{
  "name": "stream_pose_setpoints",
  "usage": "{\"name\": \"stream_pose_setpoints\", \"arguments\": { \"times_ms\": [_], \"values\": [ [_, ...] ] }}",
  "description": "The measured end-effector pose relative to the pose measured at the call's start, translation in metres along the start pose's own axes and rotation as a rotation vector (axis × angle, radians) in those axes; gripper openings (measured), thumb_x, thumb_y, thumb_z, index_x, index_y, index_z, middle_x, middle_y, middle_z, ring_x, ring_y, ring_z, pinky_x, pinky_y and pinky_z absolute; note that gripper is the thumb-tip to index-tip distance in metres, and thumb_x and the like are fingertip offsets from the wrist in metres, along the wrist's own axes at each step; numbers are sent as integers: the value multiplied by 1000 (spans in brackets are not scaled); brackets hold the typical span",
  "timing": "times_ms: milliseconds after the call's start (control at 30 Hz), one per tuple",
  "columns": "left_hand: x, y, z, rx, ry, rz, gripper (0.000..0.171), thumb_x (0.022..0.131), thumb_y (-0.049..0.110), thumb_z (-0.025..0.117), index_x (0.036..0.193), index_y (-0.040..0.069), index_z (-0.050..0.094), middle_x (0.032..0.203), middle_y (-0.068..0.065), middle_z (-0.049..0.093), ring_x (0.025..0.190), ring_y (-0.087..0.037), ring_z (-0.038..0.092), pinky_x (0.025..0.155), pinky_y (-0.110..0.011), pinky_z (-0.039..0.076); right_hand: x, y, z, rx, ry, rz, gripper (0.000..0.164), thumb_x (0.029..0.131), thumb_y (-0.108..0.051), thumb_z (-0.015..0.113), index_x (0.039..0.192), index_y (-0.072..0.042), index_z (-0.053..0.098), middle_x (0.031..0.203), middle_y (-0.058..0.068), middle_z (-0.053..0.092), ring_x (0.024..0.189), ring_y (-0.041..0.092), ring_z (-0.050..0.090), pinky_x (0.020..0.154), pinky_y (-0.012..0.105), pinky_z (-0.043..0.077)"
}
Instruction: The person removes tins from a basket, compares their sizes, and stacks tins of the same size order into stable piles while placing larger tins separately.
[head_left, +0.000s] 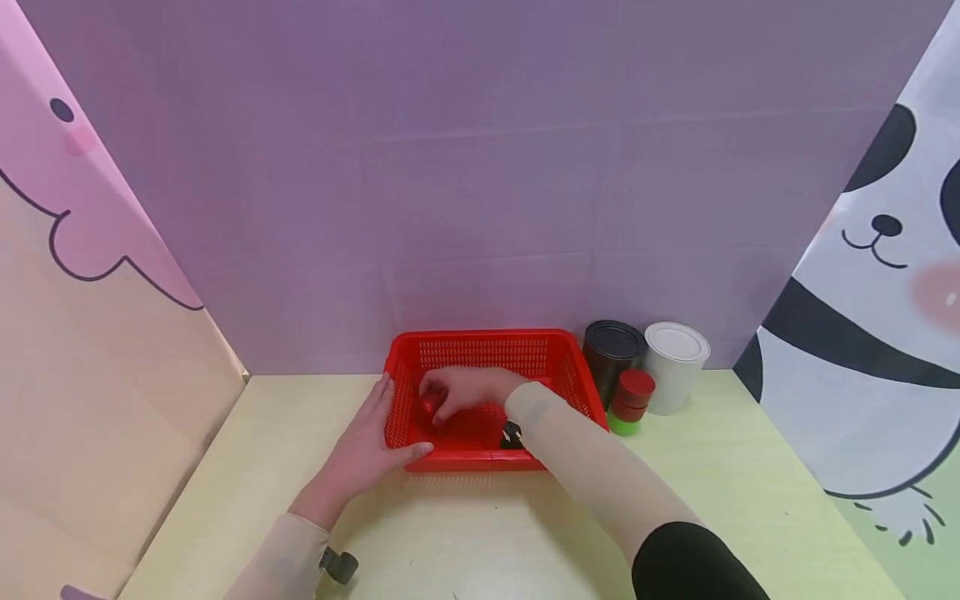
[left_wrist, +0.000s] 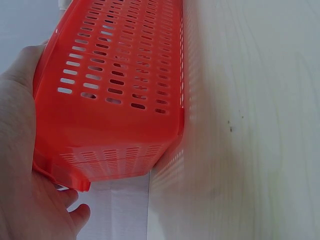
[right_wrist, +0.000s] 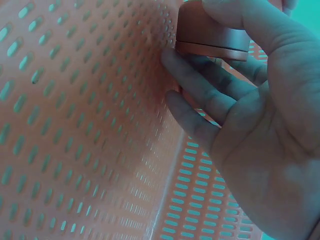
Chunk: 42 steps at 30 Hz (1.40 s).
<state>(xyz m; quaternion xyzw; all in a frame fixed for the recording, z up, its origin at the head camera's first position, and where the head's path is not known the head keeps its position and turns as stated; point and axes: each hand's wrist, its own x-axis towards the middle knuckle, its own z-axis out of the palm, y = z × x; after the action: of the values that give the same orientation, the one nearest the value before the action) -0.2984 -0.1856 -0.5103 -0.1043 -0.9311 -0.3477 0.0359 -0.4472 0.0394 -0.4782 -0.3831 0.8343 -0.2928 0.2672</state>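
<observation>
A red plastic basket [head_left: 480, 461] with slotted walls stands on the table. My left hand [head_left: 366, 454] holds its front left corner, the fingers along the left rim and the thumb over the front rim; the left wrist view shows the same grip on the basket [left_wrist: 115, 122]. Inside the basket, my right hand [head_left: 474, 388] pinches a small round red container [right_wrist: 212, 32] near the left wall. The right wrist view shows thumb and fingertips on the container's sides, the lower fingers spread beneath it above the basket floor.
Right of the basket stand a black canister [head_left: 613, 354] and a white canister [head_left: 675, 367]. In front of them, red round containers [head_left: 633, 393] are stacked on a green one [head_left: 623, 426]. A purple backdrop [head_left: 487, 183] rises behind the pale table [head_left: 480, 533], with printed panels at both sides.
</observation>
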Motion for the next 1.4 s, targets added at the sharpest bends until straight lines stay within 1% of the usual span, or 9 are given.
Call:
{"name": "stream_pose_setpoints", "arguments": {
  "times_ms": [200,333,533,733,800,967,1133,1267,1400],
  "values": [
    [1,2,0,8,1,12,133,85,69,87,179,10,12,186,-9,11,169,-37,18,119,-60,47,-3,1,-4,20,15,-5,60,88,-19,95,140,-18,64,126,-6,69,119,21,66,96,31,63],
    [2,3,0,8,3,17,133,84,68,87,178,10,13,186,-9,11,169,-37,18,119,-60,47,-6,0,-8,19,42,-20,63,87,-18,95,141,-18,64,127,-6,69,120,20,66,96,31,63],
    [2,2,1,-14,18,23,134,83,67,89,178,10,14,185,-10,14,167,-39,22,112,-62,54,-12,-4,-17,14,114,-34,66,84,-17,97,141,-25,64,130,-7,67,122,20,64,97,33,63],
    [3,2,1,-15,16,22,133,84,67,88,178,10,14,185,-10,14,168,-39,21,114,-62,53,-19,-8,-23,26,163,-46,67,84,-25,98,142,-30,63,134,-9,65,126,19,62,97,31,63],
    [2,2,0,-12,14,19,132,85,66,88,179,10,13,185,-11,13,168,-40,21,113,-62,53,-22,-10,-25,36,173,-44,67,85,-28,98,141,-32,63,135,-10,65,127,19,62,96,31,63],
    [1,4,-1,-28,11,20,132,85,61,90,179,11,13,185,-10,13,167,-40,22,112,-63,54,-30,-11,-32,72,189,-49,60,89,-30,94,142,-34,65,137,-8,64,130,22,60,96,36,65],
    [0,2,0,-31,15,20,132,85,65,89,179,11,13,185,-10,14,167,-39,22,113,-63,53,-40,-10,-39,71,221,-50,59,90,-32,93,142,-36,66,138,-7,65,130,22,60,96,37,65],
    [-1,0,1,-37,15,14,132,84,65,89,179,12,13,185,-8,14,167,-38,23,113,-63,53,-49,-10,-43,59,238,-56,60,92,-34,92,146,-32,66,138,-2,67,128,24,62,97,36,64],
    [-1,-1,2,-51,17,13,132,84,65,89,179,13,13,185,-8,14,167,-39,22,113,-64,53,-57,-11,-45,62,259,-67,65,93,-31,92,151,-26,65,142,0,66,130,25,62,98,37,64]
  ]
}}
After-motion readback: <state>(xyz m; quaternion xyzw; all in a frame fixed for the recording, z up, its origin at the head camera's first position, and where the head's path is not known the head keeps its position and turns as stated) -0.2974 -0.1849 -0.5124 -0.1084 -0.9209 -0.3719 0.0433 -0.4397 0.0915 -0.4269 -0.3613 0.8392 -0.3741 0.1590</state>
